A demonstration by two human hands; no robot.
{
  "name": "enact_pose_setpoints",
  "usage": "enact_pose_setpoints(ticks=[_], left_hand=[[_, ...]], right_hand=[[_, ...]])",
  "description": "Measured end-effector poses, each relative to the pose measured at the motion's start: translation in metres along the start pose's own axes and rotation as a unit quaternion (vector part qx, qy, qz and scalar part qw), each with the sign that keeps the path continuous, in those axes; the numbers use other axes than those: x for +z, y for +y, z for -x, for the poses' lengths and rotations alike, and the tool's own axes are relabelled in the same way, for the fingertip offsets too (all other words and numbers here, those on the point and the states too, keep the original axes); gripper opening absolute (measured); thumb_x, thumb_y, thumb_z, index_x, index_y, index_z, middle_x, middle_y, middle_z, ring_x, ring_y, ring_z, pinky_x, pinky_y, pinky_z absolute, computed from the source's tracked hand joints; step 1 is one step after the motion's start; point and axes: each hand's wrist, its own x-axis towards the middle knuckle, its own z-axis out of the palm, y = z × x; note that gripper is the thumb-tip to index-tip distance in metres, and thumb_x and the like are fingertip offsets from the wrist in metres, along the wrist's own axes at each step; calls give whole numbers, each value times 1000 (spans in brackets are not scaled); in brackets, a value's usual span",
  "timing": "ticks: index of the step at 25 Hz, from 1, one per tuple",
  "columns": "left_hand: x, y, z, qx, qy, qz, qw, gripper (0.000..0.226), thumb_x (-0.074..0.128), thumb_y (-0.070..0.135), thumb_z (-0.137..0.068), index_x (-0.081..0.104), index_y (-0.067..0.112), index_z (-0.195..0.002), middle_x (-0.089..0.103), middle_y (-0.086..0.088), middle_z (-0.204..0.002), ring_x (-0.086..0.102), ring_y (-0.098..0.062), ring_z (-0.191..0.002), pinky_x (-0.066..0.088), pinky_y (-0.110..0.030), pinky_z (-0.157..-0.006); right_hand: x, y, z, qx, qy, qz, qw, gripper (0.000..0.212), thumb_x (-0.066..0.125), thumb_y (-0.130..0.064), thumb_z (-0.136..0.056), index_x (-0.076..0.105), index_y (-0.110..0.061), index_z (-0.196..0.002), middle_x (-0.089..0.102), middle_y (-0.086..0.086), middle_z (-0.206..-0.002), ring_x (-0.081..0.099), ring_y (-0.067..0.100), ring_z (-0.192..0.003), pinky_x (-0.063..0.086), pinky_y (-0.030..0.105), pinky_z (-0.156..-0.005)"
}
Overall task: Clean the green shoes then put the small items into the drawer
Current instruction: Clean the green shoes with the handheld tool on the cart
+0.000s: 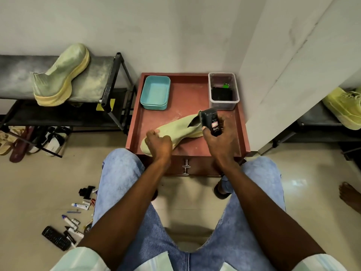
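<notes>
The person wears faded light-blue jeans [244, 222], a short-sleeved shirt in pale mint-and-white stripes [82, 259], and a dark sandal [221, 192] on one foot; both forearms are bare.

Red cabinet top [187, 94] at centre frame, teal tray [155, 92] upper left, clear tub [223, 90] upper right, green shoe [175, 130] lying across the front
</notes>
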Motion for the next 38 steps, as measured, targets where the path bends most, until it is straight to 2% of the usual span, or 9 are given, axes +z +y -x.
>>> enact_pose_setpoints(ticks=[4,6,11,16,20,23,27,32,38], left_hand=[[-27,8,-40,253,-109,-395,877,67,81,25,-72,51,12,-130,49,-12,-133,42,-28,-124,36,-35,-101],[-23,4,-49,320,-155,-424,833,72,83,38,-69,53,9,-129,53,-13,-131,43,-29,-123,35,-35,-101],[13,-5,-47,414,-172,-398,801,61,76,43,-75,58,10,-124,51,-13,-135,45,-29,-126,34,-36,-106],[25,0,-69,344,-171,-349,855,18,65,27,-87,71,13,-97,72,-10,-97,65,-30,-89,48,-33,-75],[22,11,-74,240,-220,-267,907,25,66,37,-87,66,17,-73,65,1,-68,55,-13,-65,41,-27,-58],[22,8,-71,235,-280,-265,893,24,79,34,-77,69,14,-85,72,-4,-91,65,-19,-83,52,-32,-75],[31,2,-80,257,-211,-294,896,31,77,24,-79,73,3,-100,62,-18,-126,61,-31,-112,47,-38,-98],[37,10,-92,203,-193,-328,902,20,75,29,-80,78,11,-88,75,-7,-92,65,-23,-84,42,-26,-70],[31,19,-112,112,-319,-239,910,6,72,3,-77,75,8,-77,72,-8,-82,63,-19,-74,53,-33,-79]], right_hand=[[6,5,8,-18,-63,108,992,55,73,-34,-75,48,-15,-120,57,5,-114,54,22,-103,50,40,-87],[8,3,4,6,-42,115,992,52,73,-34,-74,48,-14,-115,56,3,-107,54,22,-98,49,41,-86],[11,8,-6,55,-2,99,994,48,72,-33,-74,48,-15,-111,53,0,-102,55,22,-95,47,34,-78],[11,19,-12,59,17,106,992,48,71,-35,-75,49,-16,-112,55,0,-102,53,19,-95,47,35,-79],[18,21,-12,44,-6,123,991,50,71,-33,-76,47,-15,-115,55,3,-107,52,20,-98,47,38,-84],[28,26,-14,15,-31,128,991,50,72,-33,-76,49,-15,-116,57,5,-111,54,23,-100,50,46,-87],[36,27,-25,9,-39,121,992,51,73,-31,-75,52,-15,-118,59,6,-116,55,24,-103,50,48,-88],[42,29,-30,-22,-30,120,992,56,70,-34,-76,53,-15,-127,60,8,-118,56,23,-105,50,43,-90],[56,35,-9,-180,-149,273,933,55,67,-38,-78,61,-11,-125,61,14,-109,55,31,-99,44,41,-86]])
